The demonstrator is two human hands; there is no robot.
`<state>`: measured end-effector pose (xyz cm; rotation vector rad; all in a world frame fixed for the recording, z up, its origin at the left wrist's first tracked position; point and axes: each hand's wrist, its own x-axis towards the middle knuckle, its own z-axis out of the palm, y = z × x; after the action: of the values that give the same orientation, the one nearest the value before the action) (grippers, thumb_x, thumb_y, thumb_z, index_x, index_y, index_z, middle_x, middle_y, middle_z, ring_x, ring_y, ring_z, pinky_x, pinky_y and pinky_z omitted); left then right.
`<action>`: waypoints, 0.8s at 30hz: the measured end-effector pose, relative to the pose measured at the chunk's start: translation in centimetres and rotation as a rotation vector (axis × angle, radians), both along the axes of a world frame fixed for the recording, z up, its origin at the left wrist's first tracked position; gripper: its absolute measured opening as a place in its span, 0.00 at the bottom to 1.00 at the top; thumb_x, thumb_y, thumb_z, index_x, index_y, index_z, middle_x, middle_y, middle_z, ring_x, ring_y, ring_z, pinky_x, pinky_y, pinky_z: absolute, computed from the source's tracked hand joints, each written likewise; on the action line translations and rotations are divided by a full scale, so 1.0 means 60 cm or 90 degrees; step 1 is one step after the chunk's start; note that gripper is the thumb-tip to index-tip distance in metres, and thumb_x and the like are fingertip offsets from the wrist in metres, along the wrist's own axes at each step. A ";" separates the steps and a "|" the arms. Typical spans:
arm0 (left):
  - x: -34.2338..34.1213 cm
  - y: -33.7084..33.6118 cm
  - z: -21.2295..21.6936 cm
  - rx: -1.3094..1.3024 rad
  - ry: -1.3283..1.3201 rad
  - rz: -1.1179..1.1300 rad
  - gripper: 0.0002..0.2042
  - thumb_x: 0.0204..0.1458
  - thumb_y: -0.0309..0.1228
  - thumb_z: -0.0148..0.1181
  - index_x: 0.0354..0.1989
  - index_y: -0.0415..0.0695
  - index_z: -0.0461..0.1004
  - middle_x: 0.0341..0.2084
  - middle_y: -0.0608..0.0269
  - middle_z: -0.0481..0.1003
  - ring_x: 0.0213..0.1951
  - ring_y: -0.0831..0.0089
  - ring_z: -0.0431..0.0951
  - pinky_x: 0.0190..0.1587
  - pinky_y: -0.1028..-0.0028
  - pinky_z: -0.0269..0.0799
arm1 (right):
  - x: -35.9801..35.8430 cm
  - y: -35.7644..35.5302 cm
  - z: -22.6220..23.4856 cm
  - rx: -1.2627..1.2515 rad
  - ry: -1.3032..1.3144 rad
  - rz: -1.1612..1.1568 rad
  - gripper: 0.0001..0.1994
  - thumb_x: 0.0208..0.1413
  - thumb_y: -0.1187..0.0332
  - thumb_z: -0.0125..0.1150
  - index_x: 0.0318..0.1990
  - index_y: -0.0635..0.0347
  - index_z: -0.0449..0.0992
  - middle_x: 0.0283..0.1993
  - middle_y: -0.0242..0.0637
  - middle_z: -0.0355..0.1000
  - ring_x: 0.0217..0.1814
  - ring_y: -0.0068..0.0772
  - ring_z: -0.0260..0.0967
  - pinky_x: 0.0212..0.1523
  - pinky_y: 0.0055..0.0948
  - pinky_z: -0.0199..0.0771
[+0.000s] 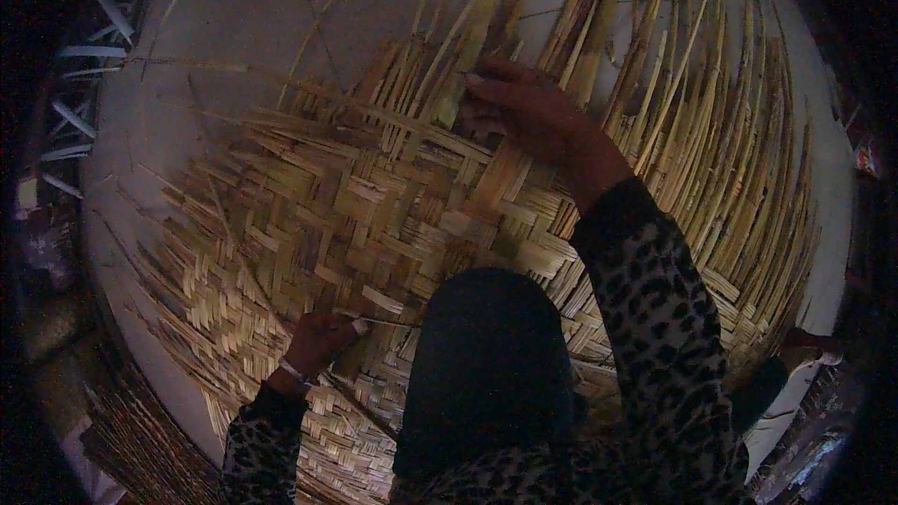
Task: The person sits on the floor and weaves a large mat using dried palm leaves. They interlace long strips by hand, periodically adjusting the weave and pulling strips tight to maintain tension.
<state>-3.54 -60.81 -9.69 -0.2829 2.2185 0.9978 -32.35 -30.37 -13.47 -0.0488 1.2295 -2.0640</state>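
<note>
Twill-woven mat (323,196) of split, cane-like strips, spread on a pale surface (234,0), with two hands upon it, as I see it in dim light. The chief hazard, in my judgement, is disorder at the margin: the unwoven ends (739,131) fan out loosely, so a drag of the patterned right sleeve (655,309) might snag or shift them. A strip bent too sharply could split, and the poor light could hide a wrong crossing. The mat lies beneath both hands. The right hand (528,117) is over its far margin, fingers bent beside a pale, broad strip (451,98); whether they grip it I cannot tell. The left hand (318,341), with a band (297,374) at its wrist, is nearer the body over the woven field, thumb and fingers drawn together, apparently pinching a thin strip (402,324) that projects rightward across the weave.
</note>
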 end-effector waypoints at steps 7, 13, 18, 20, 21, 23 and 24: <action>-0.001 0.007 -0.001 0.039 -0.045 0.103 0.15 0.46 0.40 0.65 0.32 0.38 0.80 0.23 0.60 0.78 0.29 0.76 0.76 0.33 0.73 0.71 | -0.002 0.003 -0.015 0.052 0.017 -0.006 0.26 0.54 0.62 0.60 0.57 0.67 0.62 0.41 0.38 0.73 0.40 0.29 0.72 0.39 0.26 0.72; -0.004 0.005 0.003 0.024 -0.047 0.070 0.14 0.47 0.39 0.63 0.29 0.38 0.80 0.21 0.61 0.77 0.26 0.77 0.75 0.32 0.74 0.70 | -0.005 0.005 -0.020 0.040 0.054 0.027 0.30 0.54 0.59 0.60 0.59 0.71 0.60 0.45 0.41 0.73 0.44 0.31 0.72 0.46 0.28 0.70; -0.005 0.001 -0.004 0.004 -0.023 0.051 0.12 0.46 0.37 0.62 0.26 0.39 0.80 0.21 0.60 0.78 0.26 0.76 0.76 0.32 0.73 0.71 | -0.006 0.004 -0.014 -0.018 -0.008 0.016 0.19 0.55 0.67 0.59 0.51 0.63 0.65 0.40 0.35 0.70 0.41 0.30 0.73 0.45 0.30 0.75; -0.006 0.000 -0.007 0.003 -0.035 0.065 0.12 0.46 0.37 0.62 0.27 0.39 0.80 0.22 0.59 0.78 0.27 0.75 0.76 0.32 0.72 0.72 | -0.007 0.002 -0.012 -0.044 0.001 0.018 0.19 0.55 0.67 0.59 0.51 0.63 0.65 0.40 0.35 0.70 0.40 0.30 0.73 0.43 0.30 0.76; -0.007 0.000 -0.007 0.006 -0.050 0.085 0.12 0.46 0.37 0.63 0.28 0.39 0.80 0.22 0.58 0.78 0.27 0.75 0.77 0.32 0.72 0.72 | -0.008 0.001 -0.012 0.003 -0.016 0.009 0.18 0.55 0.67 0.59 0.51 0.63 0.65 0.39 0.35 0.70 0.39 0.30 0.73 0.41 0.29 0.77; -0.006 0.000 -0.005 0.002 -0.073 0.099 0.12 0.46 0.38 0.63 0.29 0.40 0.80 0.23 0.57 0.78 0.28 0.73 0.77 0.33 0.72 0.73 | -0.011 -0.002 -0.013 0.033 -0.022 0.005 0.18 0.55 0.67 0.59 0.51 0.62 0.65 0.39 0.35 0.70 0.37 0.30 0.73 0.39 0.29 0.77; -0.005 0.001 -0.004 -0.005 -0.081 0.094 0.12 0.45 0.37 0.63 0.29 0.40 0.80 0.23 0.57 0.79 0.28 0.73 0.78 0.33 0.71 0.73 | -0.013 -0.004 -0.013 0.046 0.009 0.014 0.17 0.55 0.68 0.59 0.50 0.62 0.65 0.38 0.35 0.71 0.37 0.30 0.73 0.38 0.29 0.77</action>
<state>-3.85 -60.76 -9.91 -0.5055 2.1114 1.0195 -33.15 -30.59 -14.25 -0.0431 1.3057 -2.0027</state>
